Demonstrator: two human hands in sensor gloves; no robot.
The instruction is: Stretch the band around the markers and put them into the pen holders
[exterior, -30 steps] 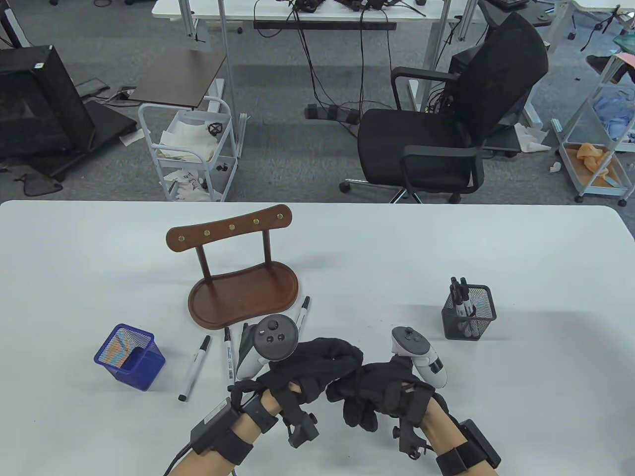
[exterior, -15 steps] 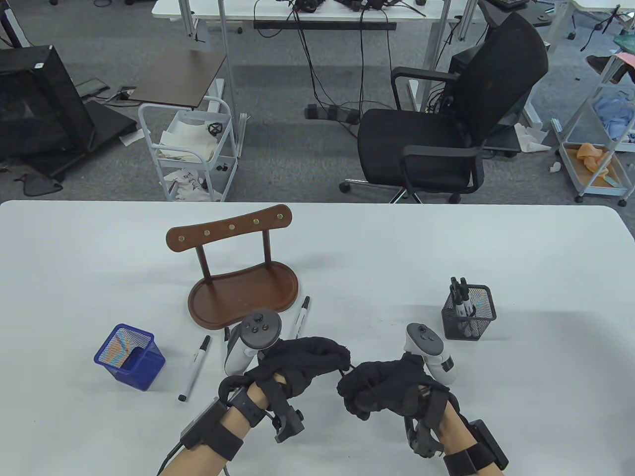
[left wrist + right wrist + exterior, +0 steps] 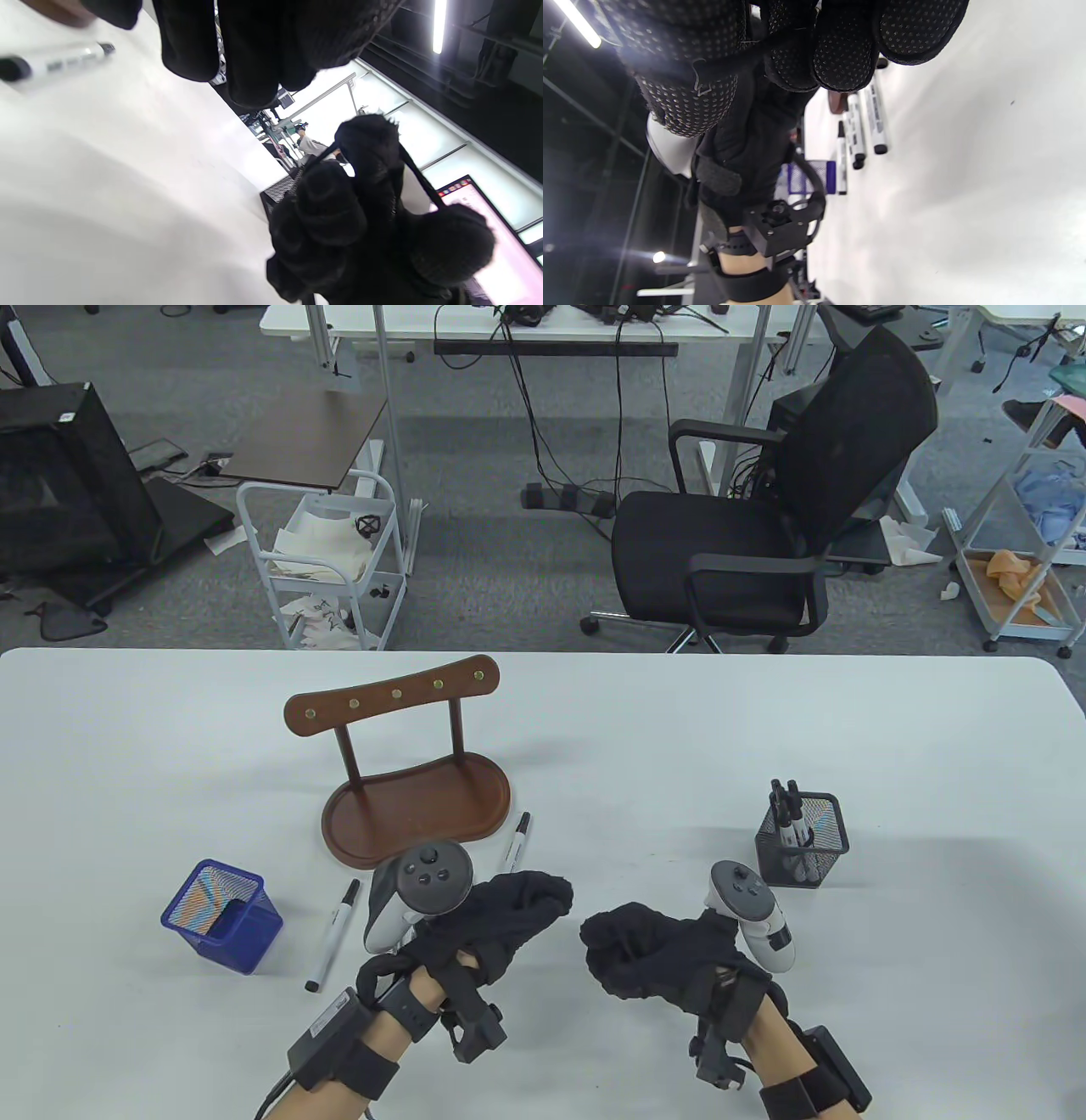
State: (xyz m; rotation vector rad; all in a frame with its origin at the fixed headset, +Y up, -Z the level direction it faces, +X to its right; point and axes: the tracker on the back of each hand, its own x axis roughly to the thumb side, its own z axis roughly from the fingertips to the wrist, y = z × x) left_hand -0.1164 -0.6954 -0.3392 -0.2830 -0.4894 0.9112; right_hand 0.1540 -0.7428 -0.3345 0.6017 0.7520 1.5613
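We held our left hand loosely uncurled and empty, our right hand stretching the black band on curled fingers, while markers lay beside the left hand.

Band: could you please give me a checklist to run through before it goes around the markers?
1. Band looped over the right hand's fingers: ok.
2. Left hand free to gather markers: ok.
3. Loose markers bundled together: not ok, they lie apart on the table.
4. Black holder upright: ok, already holds markers.
5. Blue holder upright: ok; contents cannot tell.
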